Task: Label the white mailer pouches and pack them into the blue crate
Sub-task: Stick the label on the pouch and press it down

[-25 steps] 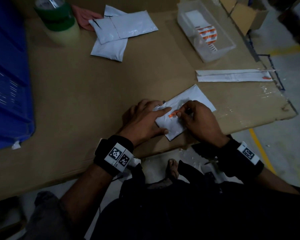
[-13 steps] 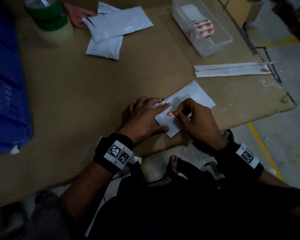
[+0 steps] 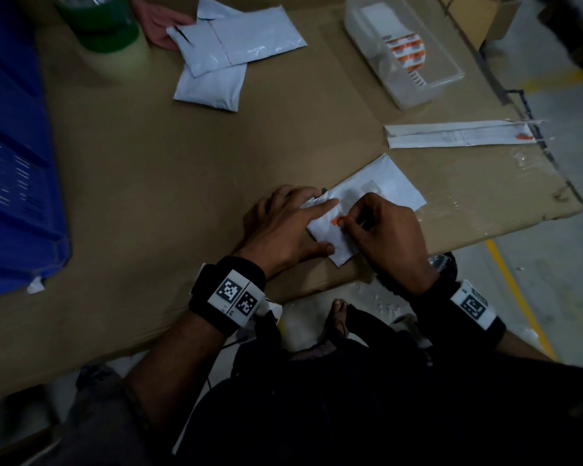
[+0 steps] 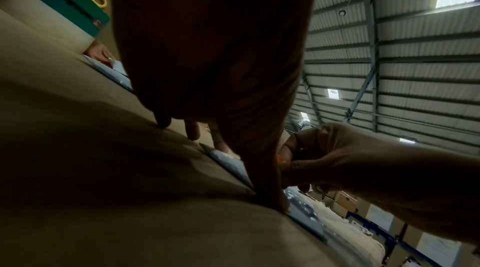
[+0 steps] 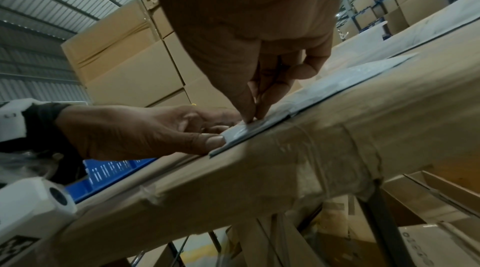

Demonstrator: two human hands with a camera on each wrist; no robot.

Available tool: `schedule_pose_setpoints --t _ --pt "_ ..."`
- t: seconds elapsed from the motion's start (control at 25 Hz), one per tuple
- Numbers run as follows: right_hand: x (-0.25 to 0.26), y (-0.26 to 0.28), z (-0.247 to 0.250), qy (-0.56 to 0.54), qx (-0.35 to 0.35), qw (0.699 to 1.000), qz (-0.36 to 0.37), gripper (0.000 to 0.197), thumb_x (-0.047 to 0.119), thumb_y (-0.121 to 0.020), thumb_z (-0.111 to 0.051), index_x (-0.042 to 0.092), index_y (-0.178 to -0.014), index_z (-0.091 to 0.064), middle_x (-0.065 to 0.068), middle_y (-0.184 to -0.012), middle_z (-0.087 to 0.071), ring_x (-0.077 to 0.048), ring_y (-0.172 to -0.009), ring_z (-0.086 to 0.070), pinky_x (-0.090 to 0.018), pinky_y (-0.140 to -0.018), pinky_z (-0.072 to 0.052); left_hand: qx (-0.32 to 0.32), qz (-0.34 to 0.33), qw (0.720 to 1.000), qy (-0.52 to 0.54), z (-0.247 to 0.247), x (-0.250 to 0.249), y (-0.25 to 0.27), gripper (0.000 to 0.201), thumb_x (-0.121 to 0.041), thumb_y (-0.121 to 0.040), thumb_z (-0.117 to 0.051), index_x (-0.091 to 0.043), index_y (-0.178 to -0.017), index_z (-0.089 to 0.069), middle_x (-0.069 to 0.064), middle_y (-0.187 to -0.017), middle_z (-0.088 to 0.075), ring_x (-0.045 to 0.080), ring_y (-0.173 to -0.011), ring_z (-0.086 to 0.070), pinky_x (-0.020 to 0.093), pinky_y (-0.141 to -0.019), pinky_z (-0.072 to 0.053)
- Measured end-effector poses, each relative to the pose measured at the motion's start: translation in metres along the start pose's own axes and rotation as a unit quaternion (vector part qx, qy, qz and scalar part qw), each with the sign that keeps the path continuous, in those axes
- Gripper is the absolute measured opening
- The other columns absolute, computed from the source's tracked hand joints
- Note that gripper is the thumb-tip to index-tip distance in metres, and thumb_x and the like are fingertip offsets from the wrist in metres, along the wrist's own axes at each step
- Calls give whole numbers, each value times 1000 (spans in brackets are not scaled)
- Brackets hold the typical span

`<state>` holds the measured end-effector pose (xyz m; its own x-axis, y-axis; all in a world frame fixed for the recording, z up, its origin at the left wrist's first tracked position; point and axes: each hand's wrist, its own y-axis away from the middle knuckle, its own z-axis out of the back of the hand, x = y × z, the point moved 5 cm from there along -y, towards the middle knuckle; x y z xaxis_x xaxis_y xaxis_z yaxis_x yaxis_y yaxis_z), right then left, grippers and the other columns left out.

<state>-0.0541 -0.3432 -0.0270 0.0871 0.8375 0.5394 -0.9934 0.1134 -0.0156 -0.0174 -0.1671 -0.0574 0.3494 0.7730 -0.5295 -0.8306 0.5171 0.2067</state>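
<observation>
Left hand [image 3: 283,227] flat on pouch [image 3: 377,196], right hand [image 3: 384,237] pinching.

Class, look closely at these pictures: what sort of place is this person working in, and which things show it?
Most likely a warehouse packing station. Tall stacked brown cardboard cartons stand under a ribbed metal roof, and white plastic mailer pouches lie on the cardboard-covered worktable beside a blue plastic crate.

White pouches [image 3: 216,55] on brown cardboard [image 3: 182,156]; blue crate [image 3: 11,163] at left edge; orange-and-white labels [image 3: 406,52] in clear box [image 3: 431,85]; green tape roll [image 3: 98,25].
</observation>
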Motion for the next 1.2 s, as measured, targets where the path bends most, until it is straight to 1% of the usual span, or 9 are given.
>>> schedule_pose_setpoints --t 0.08,0.36,0.48,0.6,0.76,0.88,0.96,1.04,1.2 --pt "-1 -1 -1 2 0 1000 1 25 42 -89 -77 26 -79 -61 10 -67 -63 -5 -66 -61 -32 -60 -48 1 -2 1000 -1 0 0 0 80 -70 -79 -68 -56 -149 -33 -22 -158 -24 13 -148 -9 42 -117 -14" --pt "-3 -10 -2 17 30 998 43 28 47 -87 -78 27 -80 -61 7 -70 -66 -10 -68 -62 -42 -65 -53 9 8 1000 -8 1 -1 -1 81 -70 -79 -68 -56 -150 -32 -23 -159 -21 11 -148 -7 42 -117 -12" --pt "-5 -16 2 25 42 999 17 29 52 -82 -79 28 -86 -65 10 -75 -68 -8 -72 -64 -37 -67 -53 8 5 1000 -6 2 0 -1 81 -71 -79 -67 -56 -150 -31 -23 -159 -21 12 -148 -7 42 -117 -12" --pt "-16 -23 7 9 43 999 -25 44 56 -76 -83 28 -104 -65 10 -78 -68 -7 -76 -64 -31 -68 -48 6 -1 1000 -1 2 -1 1 81 -70 -80 -67 -55 -151 -31 -23 -159 -22 10 -147 -7 42 -116 -12" --pt "-30 -31 7 -49 34 996 -71 29 44 -83 -82 26 -99 -66 7 -79 -69 -12 -81 -67 -32 -74 -50 1 2 1000 4 3 -1 2 81 -69 -79 -69 -57 -150 -31 -24 -158 -22 9 -147 -7 41 -115 -11" --pt "-30 -31 7 -32 32 996 -74 25 48 -89 -74 27 -99 -63 8 -76 -68 -12 -79 -67 -32 -69 -50 8 7 1000 5 3 -2 2 81 -68 -80 -69 -56 -150 -31 -24 -158 -21 8 -146 -6 40 -115 -10" --pt "-26 -25 5 -24 25 997 -70 36 61 -91 -66 27 -103 -61 8 -77 -67 -11 -79 -65 -32 -67 -46 6 7 1000 2 4 -2 2 81 -68 -80 -69 -57 -150 -30 -25 -158 -21 7 -146 -6 40 -115 -10" --pt "-20 -16 0 -2 12 998 -60 51 70 -86 -66 27 -112 -58 9 -85 -67 -12 -84 -61 -34 -69 -47 1 4 1000 -3 3 -2 1 81 -69 -79 -68 -57 -150 -31 -24 -158 -22 7 -146 -8 40 -115 -11" --pt "-16 -1 -13 17 -14 1000 -11 71 70 -77 -75 23 -125 -54 -1 -104 -64 -23 -100 -58 -39 -78 -48 -3 2 1000 2 0 0 2 80 -70 -80 -67 -55 -150 -32 -24 -158 -23 9 -146 -10 41 -115 -12"
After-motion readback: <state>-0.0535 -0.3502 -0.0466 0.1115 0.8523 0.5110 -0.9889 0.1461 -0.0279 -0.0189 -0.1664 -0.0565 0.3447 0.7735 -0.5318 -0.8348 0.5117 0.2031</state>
